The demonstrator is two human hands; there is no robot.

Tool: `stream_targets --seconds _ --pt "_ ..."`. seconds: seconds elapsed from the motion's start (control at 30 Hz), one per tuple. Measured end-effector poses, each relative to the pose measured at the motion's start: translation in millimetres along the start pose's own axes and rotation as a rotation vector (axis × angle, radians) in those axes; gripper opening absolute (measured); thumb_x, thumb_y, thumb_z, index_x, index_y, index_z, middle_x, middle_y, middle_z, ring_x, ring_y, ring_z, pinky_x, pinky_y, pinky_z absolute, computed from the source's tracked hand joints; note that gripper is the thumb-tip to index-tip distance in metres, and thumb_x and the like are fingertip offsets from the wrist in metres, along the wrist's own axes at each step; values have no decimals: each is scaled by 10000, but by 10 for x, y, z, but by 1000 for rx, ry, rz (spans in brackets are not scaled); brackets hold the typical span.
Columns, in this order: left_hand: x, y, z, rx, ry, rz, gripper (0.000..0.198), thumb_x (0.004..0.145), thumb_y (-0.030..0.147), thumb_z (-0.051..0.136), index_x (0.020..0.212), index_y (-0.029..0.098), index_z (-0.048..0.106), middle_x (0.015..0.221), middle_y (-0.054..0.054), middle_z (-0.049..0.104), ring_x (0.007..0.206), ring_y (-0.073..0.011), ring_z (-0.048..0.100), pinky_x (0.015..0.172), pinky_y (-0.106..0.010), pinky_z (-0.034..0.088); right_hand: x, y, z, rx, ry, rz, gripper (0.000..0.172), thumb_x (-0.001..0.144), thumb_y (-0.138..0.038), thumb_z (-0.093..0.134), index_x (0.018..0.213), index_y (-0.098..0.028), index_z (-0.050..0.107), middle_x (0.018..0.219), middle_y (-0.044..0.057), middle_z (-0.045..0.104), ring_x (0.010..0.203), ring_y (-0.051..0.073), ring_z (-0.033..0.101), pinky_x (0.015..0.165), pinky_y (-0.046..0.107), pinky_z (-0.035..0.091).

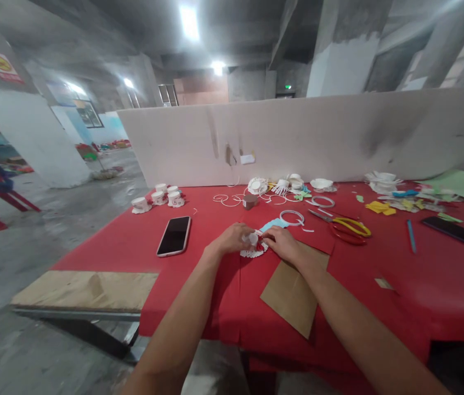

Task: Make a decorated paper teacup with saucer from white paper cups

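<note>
My left hand [232, 239] and my right hand [282, 242] meet at the middle of the red table [133, 241]. Between them sits a small white paper craft [253, 247] with a fringed edge and a red part. The fingers of both hands are curled and pinched on it, pressing it against the tabletop. A light blue paper piece [273, 224] lies just behind the hands. A brown cardboard sheet [293, 293] lies under my right wrist.
A black phone [174, 236] lies left of my hands. Yellow-handled scissors [345, 225] lie to the right, with a blue pen [411, 235] beyond. White paper cups [157, 199], paper rings and cut cup pieces [285, 186] line the back by a white foam wall [298, 137].
</note>
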State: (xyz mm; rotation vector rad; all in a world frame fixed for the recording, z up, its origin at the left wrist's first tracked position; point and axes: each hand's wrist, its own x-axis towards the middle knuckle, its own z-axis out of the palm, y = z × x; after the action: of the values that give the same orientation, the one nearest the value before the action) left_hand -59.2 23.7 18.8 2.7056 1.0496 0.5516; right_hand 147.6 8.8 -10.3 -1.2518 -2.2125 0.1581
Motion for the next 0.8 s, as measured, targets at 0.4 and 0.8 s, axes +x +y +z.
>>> stream_targets --seconds 0.4,0.8 --pt "0 106 -46 -47 433 20 501 738 325 628 1210 210 509 1122 -84 582 1050 -224 516 885 -357 435 25 241 -118 79 588 232 214 762 -169 444 903 -177 605 874 85 641 768 198 575 745 342 464" --pt "28 186 14 88 493 -4 507 739 241 601 1231 220 480 1116 -81 573 1041 -232 504 903 -371 425 -56 -167 -269 48 367 -126 467 744 -194 548 1209 -221 509 1178 89 534 1102 250 471 952 433 388"
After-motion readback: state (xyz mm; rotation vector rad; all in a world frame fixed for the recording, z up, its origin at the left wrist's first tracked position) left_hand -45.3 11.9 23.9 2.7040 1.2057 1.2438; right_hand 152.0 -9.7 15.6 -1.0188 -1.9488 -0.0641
